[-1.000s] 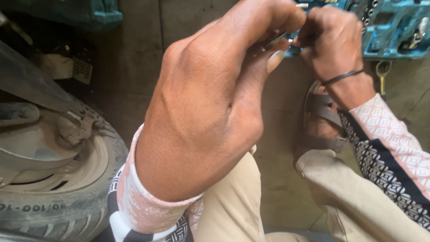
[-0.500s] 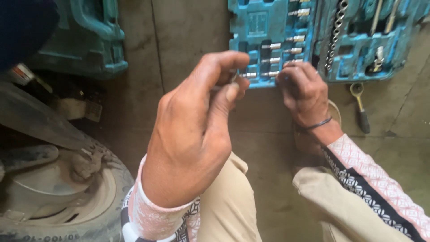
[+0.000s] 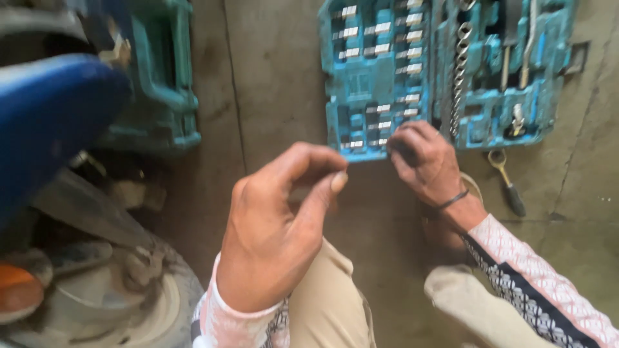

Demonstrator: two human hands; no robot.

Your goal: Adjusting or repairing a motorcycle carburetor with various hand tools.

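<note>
Nearby, beside a scooter wheel (image 3: 129,303), the left hand (image 3: 277,232) was raised with thumb and fingertips pinched together, nothing discernible between them, while the right hand (image 3: 425,161) was closed on a small dark piece at the open teal socket case (image 3: 361,77) laid flat on the floor within reach.

The hands (image 3: 284,225) have parted; the right hand (image 3: 425,164) reached the socket case (image 3: 387,77).

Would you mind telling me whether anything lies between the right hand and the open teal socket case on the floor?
Nothing visible does. The right hand is already at the near edge of the open teal socket case, fingers curled around a small dark piece. The left hand is raised off to the side, apart from it.
</note>
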